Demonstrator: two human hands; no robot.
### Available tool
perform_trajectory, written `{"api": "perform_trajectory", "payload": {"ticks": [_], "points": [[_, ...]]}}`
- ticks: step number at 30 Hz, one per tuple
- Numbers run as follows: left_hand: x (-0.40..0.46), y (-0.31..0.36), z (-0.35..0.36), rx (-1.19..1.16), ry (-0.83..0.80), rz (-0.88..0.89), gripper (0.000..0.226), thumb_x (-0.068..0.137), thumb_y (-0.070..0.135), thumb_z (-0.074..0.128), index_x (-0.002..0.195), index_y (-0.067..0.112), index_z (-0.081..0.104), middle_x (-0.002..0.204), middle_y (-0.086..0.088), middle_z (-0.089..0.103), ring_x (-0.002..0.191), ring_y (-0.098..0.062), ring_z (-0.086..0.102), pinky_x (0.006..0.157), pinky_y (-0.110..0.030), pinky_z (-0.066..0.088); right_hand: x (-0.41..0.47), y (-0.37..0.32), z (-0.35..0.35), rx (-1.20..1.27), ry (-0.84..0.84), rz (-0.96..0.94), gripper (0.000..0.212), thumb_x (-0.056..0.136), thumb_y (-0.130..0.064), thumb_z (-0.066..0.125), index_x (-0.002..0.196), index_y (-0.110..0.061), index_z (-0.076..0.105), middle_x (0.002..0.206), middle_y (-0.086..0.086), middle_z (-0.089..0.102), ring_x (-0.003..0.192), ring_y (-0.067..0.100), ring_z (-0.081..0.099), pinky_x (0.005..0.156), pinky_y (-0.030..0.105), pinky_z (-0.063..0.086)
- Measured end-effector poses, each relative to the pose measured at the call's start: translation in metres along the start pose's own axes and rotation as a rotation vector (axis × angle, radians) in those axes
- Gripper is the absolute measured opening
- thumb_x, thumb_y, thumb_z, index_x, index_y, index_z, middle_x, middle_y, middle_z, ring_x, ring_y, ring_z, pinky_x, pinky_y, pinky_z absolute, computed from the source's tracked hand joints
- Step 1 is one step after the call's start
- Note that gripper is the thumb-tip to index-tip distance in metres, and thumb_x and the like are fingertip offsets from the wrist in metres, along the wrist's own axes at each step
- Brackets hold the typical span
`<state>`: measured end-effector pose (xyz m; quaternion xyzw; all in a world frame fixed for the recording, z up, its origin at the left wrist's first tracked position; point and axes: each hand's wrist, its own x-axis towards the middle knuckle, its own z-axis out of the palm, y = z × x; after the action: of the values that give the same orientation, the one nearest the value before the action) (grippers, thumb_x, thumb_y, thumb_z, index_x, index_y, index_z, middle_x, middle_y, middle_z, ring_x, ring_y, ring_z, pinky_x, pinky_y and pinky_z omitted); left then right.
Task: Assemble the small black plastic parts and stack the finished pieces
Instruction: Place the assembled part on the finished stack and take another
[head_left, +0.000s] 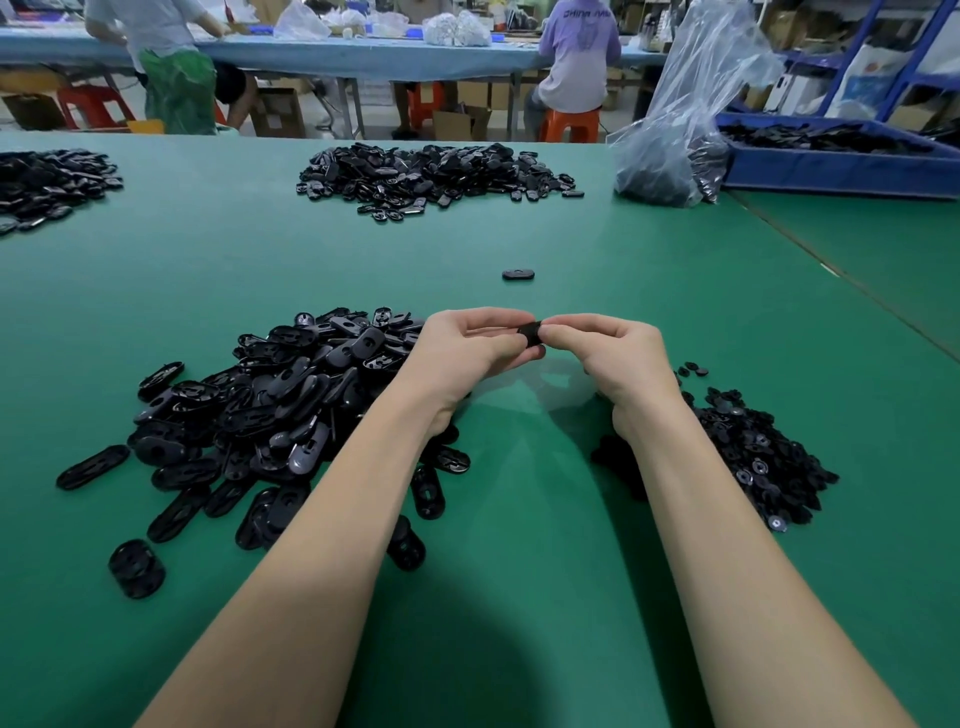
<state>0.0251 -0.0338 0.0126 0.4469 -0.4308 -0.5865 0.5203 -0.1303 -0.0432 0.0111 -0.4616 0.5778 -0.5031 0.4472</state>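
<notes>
single head-worn wide view, looking forward and down, close over green table, workshop beyond

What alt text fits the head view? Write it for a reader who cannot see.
Two bare hands, left hand and right hand, pinch one small black plastic part between them above a green table. A pile of black oval plastic shells lies left; a pile of small round black pieces lies right.

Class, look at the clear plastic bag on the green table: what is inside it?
The clear plastic bag holds a dark heap of black parts at its bottom. Their exact shapes are blurred by the crinkled film.
</notes>
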Motion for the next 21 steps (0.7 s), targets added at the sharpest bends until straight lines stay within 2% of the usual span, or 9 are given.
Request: {"api": "perform_trajectory", "payload": {"ticks": [4, 8, 10, 13, 16, 18, 21], "points": [[0.000, -0.001, 0.004, -0.036, 0.000, 0.005, 0.023, 0.090, -0.012, 0.061, 0.112, -0.006, 0.068, 0.105, -0.022, 0.074, 0.098, -0.031, 0.074, 0.089, -0.026, 0.058, -0.002, -0.005, -0.003, 0.007, 0.003, 0.043, 0.013, 0.082, -0.018, 0.083, 0.072, -0.024, 0.076, 0.054, -0.022, 0.065, 0.047, -0.014, 0.053, 0.041, 0.002, 0.031], [0.001, 0.001, 0.001, -0.008, -0.035, -0.001, 0.022, 0.090, -0.011, 0.061, 0.108, -0.002, 0.070, 0.103, -0.019, 0.076, 0.097, -0.029, 0.075, 0.091, -0.026, 0.057, -0.003, -0.008, -0.006, -0.028, -0.013, 0.143, 0.015, 0.078, -0.028, 0.087, 0.085, -0.024, 0.074, 0.079, -0.006, 0.068, 0.060, 0.008, 0.044, 0.044, 0.015, 0.030], [0.001, 0.002, -0.001, 0.025, -0.045, -0.016, 0.021, 0.091, -0.011, 0.060, 0.105, 0.000, 0.071, 0.102, -0.018, 0.076, 0.095, -0.027, 0.075, 0.089, -0.025, 0.058, -0.003, -0.007, -0.007, -0.083, -0.034, 0.140, 0.017, 0.077, -0.032, 0.087, 0.089, -0.027, 0.075, 0.080, -0.005, 0.065, 0.063, 0.011, 0.043, 0.041, 0.015, 0.029], [0.002, 0.007, -0.005, 0.050, -0.063, -0.031, 0.022, 0.094, -0.010, 0.055, 0.101, 0.002, 0.072, 0.098, -0.015, 0.077, 0.088, -0.022, 0.076, 0.080, -0.020, 0.058, -0.005, -0.011, -0.008, -0.111, -0.090, 0.128, 0.016, 0.074, -0.037, 0.088, 0.084, -0.031, 0.078, 0.072, -0.011, 0.064, 0.066, 0.009, 0.047, 0.041, 0.015, 0.030], [0.002, 0.012, -0.009, 0.075, -0.103, -0.011, 0.020, 0.094, -0.008, 0.056, 0.099, 0.004, 0.072, 0.095, -0.013, 0.078, 0.085, -0.020, 0.075, 0.079, -0.019, 0.057, -0.005, -0.014, -0.010, -0.101, -0.127, 0.128, 0.021, 0.072, -0.038, 0.090, 0.087, -0.029, 0.079, 0.069, -0.011, 0.063, 0.066, 0.009, 0.048, 0.043, 0.018, 0.029], [0.002, 0.012, -0.009, 0.144, -0.086, 0.035, 0.014, 0.092, -0.004, 0.063, 0.098, 0.005, 0.072, 0.093, -0.012, 0.078, 0.083, -0.018, 0.074, 0.080, -0.020, 0.057, -0.005, -0.014, -0.010, -0.128, -0.122, 0.085, 0.025, 0.071, -0.038, 0.091, 0.090, -0.026, 0.080, 0.068, -0.012, 0.064, 0.063, 0.006, 0.049, 0.039, 0.014, 0.029], [0.002, 0.011, -0.007, 0.218, -0.051, 0.083, 0.011, 0.091, -0.002, 0.067, 0.098, 0.005, 0.072, 0.090, -0.010, 0.078, 0.079, -0.015, 0.073, 0.077, -0.019, 0.057, -0.004, -0.013, -0.012, -0.159, -0.149, -0.021, 0.018, 0.075, -0.035, 0.090, 0.085, -0.025, 0.079, 0.060, -0.023, 0.065, 0.049, -0.009, 0.053, 0.042, 0.004, 0.032]]}}
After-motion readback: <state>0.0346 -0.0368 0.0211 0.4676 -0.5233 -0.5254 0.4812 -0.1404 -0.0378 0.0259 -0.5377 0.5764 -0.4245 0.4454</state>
